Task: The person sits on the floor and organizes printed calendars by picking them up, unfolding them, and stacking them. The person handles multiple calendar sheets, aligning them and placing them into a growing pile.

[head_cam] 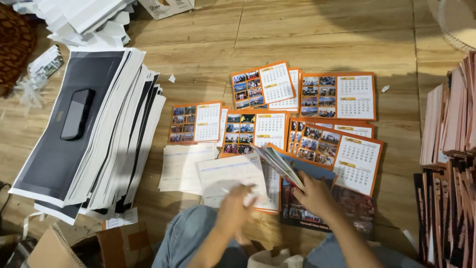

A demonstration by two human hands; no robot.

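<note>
Calendar sheets (281, 166), a fanned bundle, sit low and centre in the frame, gripped at the near edge by our right hand (313, 194), whose fingers close around them. Our left hand (237, 206) is motion-blurred over a pale sheet (230, 174); we cannot tell whether it is spread or pinching. Beneath the bundle lies a dark cover (322, 208), partly hidden by the right wrist. Beyond, orange-bordered calendar pages (317, 97) overlap in rows on the wooden floor (307, 34), lower ones mostly covered. At the left, a tall paper stack (106, 129) carries a black phone (77, 114). At the right edge, upright card stacks (448, 149) are cut off by the frame.
</note>
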